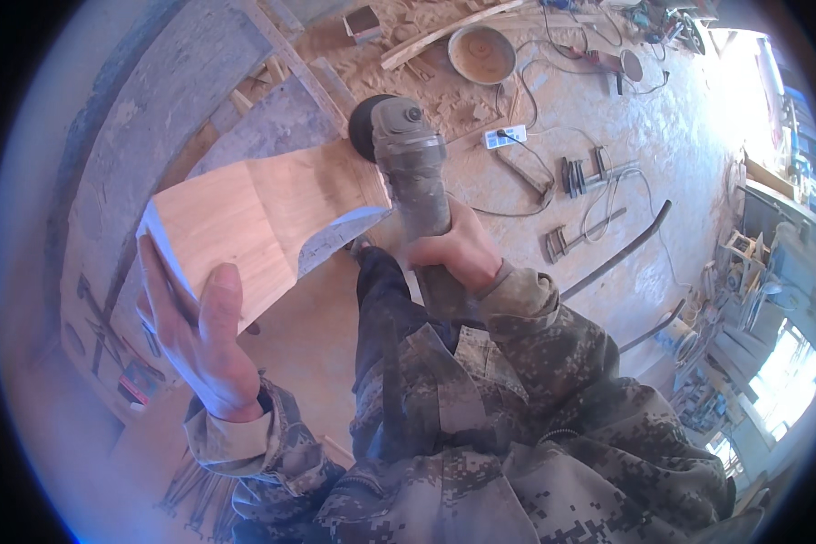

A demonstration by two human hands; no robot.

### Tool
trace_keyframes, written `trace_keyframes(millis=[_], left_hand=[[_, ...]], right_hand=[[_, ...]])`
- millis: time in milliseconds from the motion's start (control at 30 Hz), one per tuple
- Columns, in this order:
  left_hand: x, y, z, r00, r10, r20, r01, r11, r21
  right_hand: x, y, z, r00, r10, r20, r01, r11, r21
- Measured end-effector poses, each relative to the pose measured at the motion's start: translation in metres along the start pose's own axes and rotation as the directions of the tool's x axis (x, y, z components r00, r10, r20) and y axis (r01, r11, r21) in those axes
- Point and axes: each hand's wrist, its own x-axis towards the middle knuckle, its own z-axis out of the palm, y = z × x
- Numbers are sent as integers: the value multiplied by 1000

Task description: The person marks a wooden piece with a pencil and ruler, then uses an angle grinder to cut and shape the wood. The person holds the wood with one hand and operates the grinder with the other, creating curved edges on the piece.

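A pale wooden workpiece (236, 213), broad at the left and narrowing with a curved edge to the right, lies before me. My left hand (204, 331) presses flat against its left end, with the thumb on the near face and the fingers stretched along the end. In my right hand (462, 249) is a dusty angle grinder (412, 172), held upright by its body with the fingers wrapped round it. The grinder's dark round disc (364, 127) is at the narrow far end of the wood; whether it touches is hard to make out.
A grey slab-like bench (172, 86) stands at the left. On the floor are a round pan (482, 54), a white power strip (505, 137), clamps (598, 172), a long dark bar (621, 249) and trailing cords. Sawdust lies at the back; cluttered shelves line the right.
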Motion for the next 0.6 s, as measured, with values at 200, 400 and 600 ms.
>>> trace_keyframes(millis=[200,400,600], left_hand=[[2,-2,-2,1000,10,29,-10,1000,7],[2,5,0,999,-12,36,12,1000,-2],[2,5,2,999,-14,38,15,999,-30]], right_hand=[[7,8,-1,999,37,-36,-37,999,-10],[3,2,-7,998,55,-19,-55,998,8],[6,8,-3,1000,16,4,-16,1000,6]])
